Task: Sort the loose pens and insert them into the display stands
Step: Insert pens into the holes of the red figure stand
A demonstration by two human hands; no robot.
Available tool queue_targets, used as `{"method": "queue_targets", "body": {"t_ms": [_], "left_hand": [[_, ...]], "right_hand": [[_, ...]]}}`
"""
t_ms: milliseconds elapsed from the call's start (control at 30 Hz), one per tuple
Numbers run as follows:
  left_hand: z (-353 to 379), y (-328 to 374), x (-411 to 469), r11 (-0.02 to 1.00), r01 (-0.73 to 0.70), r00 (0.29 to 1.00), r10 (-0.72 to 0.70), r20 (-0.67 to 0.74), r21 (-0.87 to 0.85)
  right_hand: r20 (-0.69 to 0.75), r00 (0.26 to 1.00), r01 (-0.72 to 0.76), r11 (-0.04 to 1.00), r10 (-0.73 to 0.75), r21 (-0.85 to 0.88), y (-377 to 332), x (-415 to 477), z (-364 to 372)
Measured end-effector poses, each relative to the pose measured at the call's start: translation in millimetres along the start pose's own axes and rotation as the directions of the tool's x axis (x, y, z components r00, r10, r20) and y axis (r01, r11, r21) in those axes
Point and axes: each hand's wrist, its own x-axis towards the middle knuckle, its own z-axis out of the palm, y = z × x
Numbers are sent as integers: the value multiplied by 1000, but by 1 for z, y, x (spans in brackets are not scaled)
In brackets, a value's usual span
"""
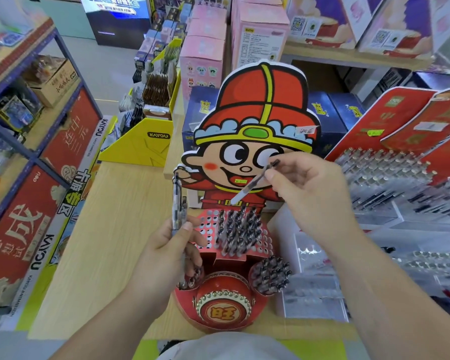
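Note:
A red cartoon-boy display stand [247,141] sits on the wooden table, its holed red tray [208,229] partly filled with dark pens [238,229]. Two lower cups hold more pens, one at the right [270,275] and one at the left [191,279]. My left hand [166,248] grips a small bunch of clear pens [177,203] upright, left of the tray. My right hand [304,188] pinches a single pen [255,181] tilted, its white tip pointing down-left just above the tray's back rows.
Clear acrylic stands full of pens [390,178] with red backboards fill the right side. A yellow card box [143,144] stands at the back left, with pink boxes [205,55] and dark blue boxes [330,110] behind the stand. A blue-framed shelf [37,141] runs along the left. Bare wooden table [109,229] lies left of the stand.

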Motion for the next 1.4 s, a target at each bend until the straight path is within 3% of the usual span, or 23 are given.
{"method": "queue_targets", "body": {"t_ms": [233, 933, 1400], "left_hand": [[-2, -1, 2, 1000, 8, 1000, -8, 12, -4], [-4, -7, 8, 999, 41, 998, -40, 42, -25], [-5, -11, 3, 997, 52, 996, -47, 77, -62]], "right_hand": [[144, 989, 54, 962, -15, -266, 29, 3, 21], [362, 917, 19, 890, 165, -456, 47, 12, 36], [487, 866, 269, 713, 115, -647, 29, 16, 32]]}}
